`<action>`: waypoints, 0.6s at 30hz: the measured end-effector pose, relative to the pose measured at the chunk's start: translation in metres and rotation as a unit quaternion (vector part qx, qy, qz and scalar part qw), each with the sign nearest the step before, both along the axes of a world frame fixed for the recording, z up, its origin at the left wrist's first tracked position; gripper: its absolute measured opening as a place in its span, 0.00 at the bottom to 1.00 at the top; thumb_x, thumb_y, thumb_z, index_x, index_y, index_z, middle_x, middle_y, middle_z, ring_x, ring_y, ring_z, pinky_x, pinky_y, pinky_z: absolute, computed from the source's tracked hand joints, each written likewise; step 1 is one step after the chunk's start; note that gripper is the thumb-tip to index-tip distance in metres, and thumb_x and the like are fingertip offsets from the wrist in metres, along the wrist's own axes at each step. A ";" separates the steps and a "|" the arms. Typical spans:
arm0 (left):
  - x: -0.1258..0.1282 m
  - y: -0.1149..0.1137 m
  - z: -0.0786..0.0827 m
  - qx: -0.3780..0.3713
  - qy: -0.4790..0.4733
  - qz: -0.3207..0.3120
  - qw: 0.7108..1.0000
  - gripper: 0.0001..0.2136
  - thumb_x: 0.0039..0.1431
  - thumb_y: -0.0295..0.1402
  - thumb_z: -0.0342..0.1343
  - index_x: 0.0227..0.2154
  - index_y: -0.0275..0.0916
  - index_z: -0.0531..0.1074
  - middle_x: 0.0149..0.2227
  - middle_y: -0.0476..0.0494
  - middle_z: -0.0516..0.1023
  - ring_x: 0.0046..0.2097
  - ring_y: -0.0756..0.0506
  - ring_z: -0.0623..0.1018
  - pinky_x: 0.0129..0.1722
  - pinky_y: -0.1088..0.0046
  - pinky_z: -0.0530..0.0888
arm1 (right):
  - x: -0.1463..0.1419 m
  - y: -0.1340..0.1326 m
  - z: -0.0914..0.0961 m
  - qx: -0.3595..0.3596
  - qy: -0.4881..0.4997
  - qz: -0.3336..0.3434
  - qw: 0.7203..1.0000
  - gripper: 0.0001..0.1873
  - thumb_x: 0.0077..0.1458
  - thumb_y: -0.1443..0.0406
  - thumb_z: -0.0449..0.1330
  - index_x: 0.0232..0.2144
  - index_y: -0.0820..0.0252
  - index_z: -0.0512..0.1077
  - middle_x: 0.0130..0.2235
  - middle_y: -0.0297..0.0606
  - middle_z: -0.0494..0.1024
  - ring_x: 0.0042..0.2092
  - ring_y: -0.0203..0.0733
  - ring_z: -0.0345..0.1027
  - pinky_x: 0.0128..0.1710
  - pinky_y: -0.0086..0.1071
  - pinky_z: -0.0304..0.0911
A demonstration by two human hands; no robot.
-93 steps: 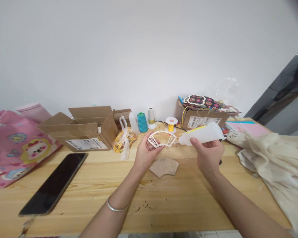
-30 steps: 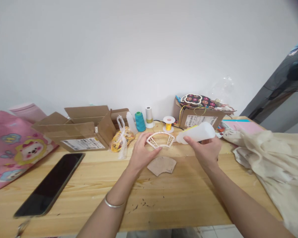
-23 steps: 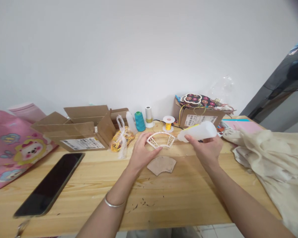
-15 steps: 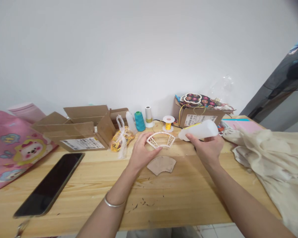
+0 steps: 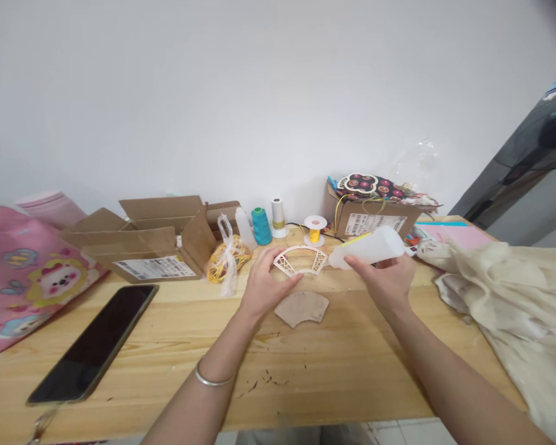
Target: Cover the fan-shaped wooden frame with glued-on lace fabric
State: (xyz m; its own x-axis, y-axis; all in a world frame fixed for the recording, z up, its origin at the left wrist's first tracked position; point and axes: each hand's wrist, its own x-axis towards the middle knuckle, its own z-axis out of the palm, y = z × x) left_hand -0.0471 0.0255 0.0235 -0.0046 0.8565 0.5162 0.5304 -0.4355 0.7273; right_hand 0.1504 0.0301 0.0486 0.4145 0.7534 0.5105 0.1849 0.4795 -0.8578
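My left hand (image 5: 262,287) pinches a pale, fan-shaped wooden cutout (image 5: 301,260) with lattice openings, holding it just above the wooden table (image 5: 333,364). My right hand (image 5: 385,281) grips a white squeeze bottle (image 5: 369,246) lying sideways, its nozzle touching the cutout's right end. A brown fan-shaped piece (image 5: 303,307) lies flat on the table just below both hands.
A dark phone (image 5: 93,343) lies at left near a pink cartoon bag (image 5: 25,272). Open cardboard boxes (image 5: 148,244), a bag of yellow cord (image 5: 225,258), thread spools (image 5: 262,226) and a filled box (image 5: 375,213) line the wall. Cream cloth (image 5: 514,303) covers the right end.
The bottle's nozzle drew slightly away from the cutout's right end and has come back to it. My left hand keeps the cutout in the same place.
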 end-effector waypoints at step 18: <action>-0.002 0.001 -0.001 0.004 0.012 0.002 1.000 0.21 0.41 0.37 0.60 0.41 0.40 0.66 0.44 0.42 0.69 0.45 0.43 0.71 0.46 0.62 0.67 | 0.002 -0.002 -0.002 0.006 -0.049 0.023 0.999 0.20 0.27 0.58 0.68 0.25 0.61 0.70 0.25 0.36 0.75 0.28 0.42 0.68 0.30 0.38 0.67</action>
